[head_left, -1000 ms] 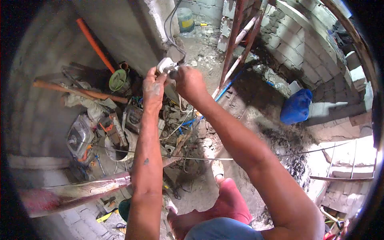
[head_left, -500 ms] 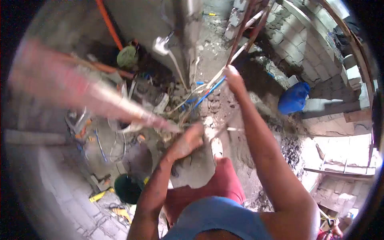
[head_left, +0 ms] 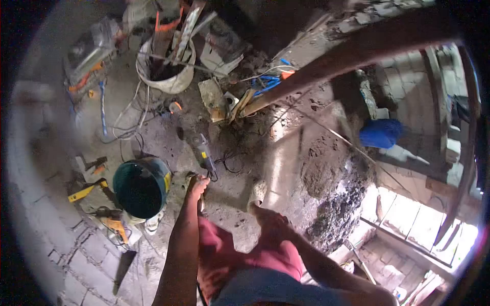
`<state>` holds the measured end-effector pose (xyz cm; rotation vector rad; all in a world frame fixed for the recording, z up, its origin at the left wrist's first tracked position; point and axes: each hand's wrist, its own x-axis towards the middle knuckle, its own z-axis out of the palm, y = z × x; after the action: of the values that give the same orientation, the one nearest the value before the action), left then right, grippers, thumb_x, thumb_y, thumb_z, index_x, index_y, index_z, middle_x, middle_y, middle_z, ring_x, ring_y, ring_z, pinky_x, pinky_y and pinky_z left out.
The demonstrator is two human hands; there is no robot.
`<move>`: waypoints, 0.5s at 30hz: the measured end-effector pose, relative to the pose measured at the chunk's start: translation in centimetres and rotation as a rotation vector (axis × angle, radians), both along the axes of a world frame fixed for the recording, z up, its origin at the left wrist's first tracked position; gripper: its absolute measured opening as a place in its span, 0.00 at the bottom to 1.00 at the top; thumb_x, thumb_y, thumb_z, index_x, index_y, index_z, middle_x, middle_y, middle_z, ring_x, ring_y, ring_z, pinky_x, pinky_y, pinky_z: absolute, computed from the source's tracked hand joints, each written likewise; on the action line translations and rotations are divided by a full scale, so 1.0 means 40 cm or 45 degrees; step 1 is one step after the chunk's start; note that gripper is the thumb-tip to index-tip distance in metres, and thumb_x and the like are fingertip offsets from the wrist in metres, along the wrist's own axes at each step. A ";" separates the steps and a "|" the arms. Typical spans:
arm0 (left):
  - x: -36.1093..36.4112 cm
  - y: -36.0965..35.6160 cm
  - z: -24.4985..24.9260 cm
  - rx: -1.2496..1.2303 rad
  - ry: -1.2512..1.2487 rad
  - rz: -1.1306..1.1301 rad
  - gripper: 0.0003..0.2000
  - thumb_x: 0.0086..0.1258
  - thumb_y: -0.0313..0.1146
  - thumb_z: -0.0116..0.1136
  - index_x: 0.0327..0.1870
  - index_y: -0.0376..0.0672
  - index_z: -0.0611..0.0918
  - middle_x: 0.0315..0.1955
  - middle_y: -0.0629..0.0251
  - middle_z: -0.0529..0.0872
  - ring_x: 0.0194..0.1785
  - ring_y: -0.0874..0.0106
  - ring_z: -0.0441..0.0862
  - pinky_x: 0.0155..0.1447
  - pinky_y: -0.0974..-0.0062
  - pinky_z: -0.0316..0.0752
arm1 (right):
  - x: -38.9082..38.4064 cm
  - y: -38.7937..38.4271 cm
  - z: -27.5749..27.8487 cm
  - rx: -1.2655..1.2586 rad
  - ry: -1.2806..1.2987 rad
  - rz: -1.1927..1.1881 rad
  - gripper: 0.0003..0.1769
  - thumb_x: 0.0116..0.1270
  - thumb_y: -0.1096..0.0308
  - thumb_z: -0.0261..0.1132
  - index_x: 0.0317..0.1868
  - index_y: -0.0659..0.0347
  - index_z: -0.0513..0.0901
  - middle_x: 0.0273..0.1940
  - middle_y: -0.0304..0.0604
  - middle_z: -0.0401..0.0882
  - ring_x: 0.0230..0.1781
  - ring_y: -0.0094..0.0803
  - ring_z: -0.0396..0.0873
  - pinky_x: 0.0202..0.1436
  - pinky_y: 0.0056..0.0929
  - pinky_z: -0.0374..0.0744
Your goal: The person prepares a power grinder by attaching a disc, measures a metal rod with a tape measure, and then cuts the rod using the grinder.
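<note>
My left hand is low in front of me, its fingers loosely bent, and I see nothing between them. Just beyond its fingertips a slim dark power tool with a yellow label lies on the dirt floor, its black cord looped beside it. My right hand is down by my right lower leg, in shadow; its fingers do not show clearly. A pale patterned shoe is on my right foot. To the left of my left hand stands a dark green bucket.
A thick brown wooden pole slants across the upper right. A whitish bucket holds scrap pieces. Blue tubing lies near the pole's lower end. A yellow level and an orange-yellow drill lie left. A blue container is right.
My right hand, earlier raised forward at the blue tubing and pale strips, is now down by my leg. My left hand has come back and left. The view has tilted lower; the pole now slants right.
</note>
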<state>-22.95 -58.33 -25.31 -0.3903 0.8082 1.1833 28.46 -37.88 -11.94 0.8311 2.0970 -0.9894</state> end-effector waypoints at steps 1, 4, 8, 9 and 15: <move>0.010 0.040 -0.080 -0.162 0.378 -0.104 0.15 0.66 0.48 0.65 0.40 0.45 0.85 0.29 0.66 0.86 0.29 0.67 0.82 0.33 0.64 0.75 | 0.061 -0.061 0.098 0.057 -0.126 -0.046 0.41 0.65 0.44 0.67 0.76 0.48 0.67 0.70 0.54 0.69 0.72 0.60 0.63 0.74 0.60 0.65; 0.055 0.090 -0.399 -0.511 1.031 -0.381 0.24 0.60 0.50 0.70 0.48 0.38 0.83 0.37 0.58 0.88 0.38 0.63 0.86 0.41 0.60 0.79 | -0.266 -0.019 0.266 0.223 -0.529 -0.172 0.41 0.64 0.41 0.67 0.74 0.48 0.70 0.68 0.51 0.68 0.71 0.62 0.64 0.70 0.65 0.65; 0.115 0.218 -0.690 -0.979 1.704 -0.581 0.37 0.55 0.54 0.74 0.61 0.36 0.78 0.49 0.44 0.86 0.56 0.55 0.85 0.56 0.53 0.79 | -0.221 -0.025 0.238 0.375 -0.409 -0.072 0.42 0.61 0.40 0.70 0.72 0.48 0.72 0.69 0.52 0.68 0.70 0.60 0.65 0.68 0.62 0.67; 0.127 0.242 -0.701 -1.086 1.895 -0.565 0.40 0.54 0.54 0.74 0.63 0.36 0.76 0.49 0.43 0.86 0.56 0.53 0.85 0.56 0.51 0.79 | -0.191 -0.032 0.226 0.436 -0.385 -0.018 0.42 0.60 0.40 0.71 0.71 0.48 0.73 0.69 0.52 0.67 0.70 0.60 0.65 0.68 0.60 0.68; 0.112 0.156 -0.768 -0.630 1.592 0.251 0.32 0.51 0.46 0.77 0.53 0.34 0.79 0.44 0.44 0.88 0.53 0.50 0.86 0.54 0.54 0.79 | -0.238 -0.011 0.259 0.453 -0.409 0.033 0.40 0.59 0.41 0.72 0.70 0.47 0.74 0.69 0.53 0.67 0.68 0.60 0.67 0.67 0.58 0.69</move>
<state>-18.48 -52.10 -56.02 -0.0774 2.2074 1.3596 18.95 -38.30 -1.60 1.0567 2.0186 -0.4343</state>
